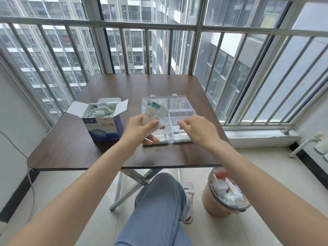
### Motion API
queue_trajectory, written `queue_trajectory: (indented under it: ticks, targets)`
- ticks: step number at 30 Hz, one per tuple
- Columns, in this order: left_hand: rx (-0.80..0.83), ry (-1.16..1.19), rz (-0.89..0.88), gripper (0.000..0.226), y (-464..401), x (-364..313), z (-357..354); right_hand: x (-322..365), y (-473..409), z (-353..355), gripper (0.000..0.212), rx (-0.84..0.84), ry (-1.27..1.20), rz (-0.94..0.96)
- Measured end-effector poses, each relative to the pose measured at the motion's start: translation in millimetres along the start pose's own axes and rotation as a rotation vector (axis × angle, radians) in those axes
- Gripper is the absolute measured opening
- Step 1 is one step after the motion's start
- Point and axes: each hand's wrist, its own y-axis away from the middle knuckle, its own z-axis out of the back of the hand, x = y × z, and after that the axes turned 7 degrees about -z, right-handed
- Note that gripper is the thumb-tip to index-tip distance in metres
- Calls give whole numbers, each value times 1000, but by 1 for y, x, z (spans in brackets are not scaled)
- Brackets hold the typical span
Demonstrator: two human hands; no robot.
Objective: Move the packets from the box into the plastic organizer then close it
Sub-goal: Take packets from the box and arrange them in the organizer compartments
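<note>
Denim-clad knee [158,210] sits closest, crossed under the tabletop [71,144]. Up top, the left hand [140,128] grips a fanned bunch of packets [153,112], thumb pressed across them, raised over the organizer's near-left corner. Right hand [197,129] hovers at three o'clock of that bunch, fingers loosely bent and holding nothing, above the clear plastic organizer [179,114]. Its lid lies open toward twelve o'clock, and some packets already lie in the near compartments. Over at nine o'clock of the organizer stands the blue box [104,128], flaps open, heaped with more packets. Down at five o'clock, on the floor, a pink bin [213,205] holds scraps.
</note>
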Motion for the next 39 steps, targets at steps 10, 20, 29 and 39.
queue_trajectory:
  ticks: [10, 20, 29, 39]
  targets:
    - [292, -273, 10, 19, 8, -4, 2, 33, -3, 10, 11, 16, -647, 240]
    - [268, -285, 13, 24, 7, -3, 1, 19, -6, 5, 14, -3, -994, 126]
    - [303, -266, -20, 19, 6, 0, -2, 10, -4, 8, 13, -27, -988, 41]
    - [261, -220, -22, 19, 6, 0, -2, 7, -1, 11, 18, 59, -1035, 24]
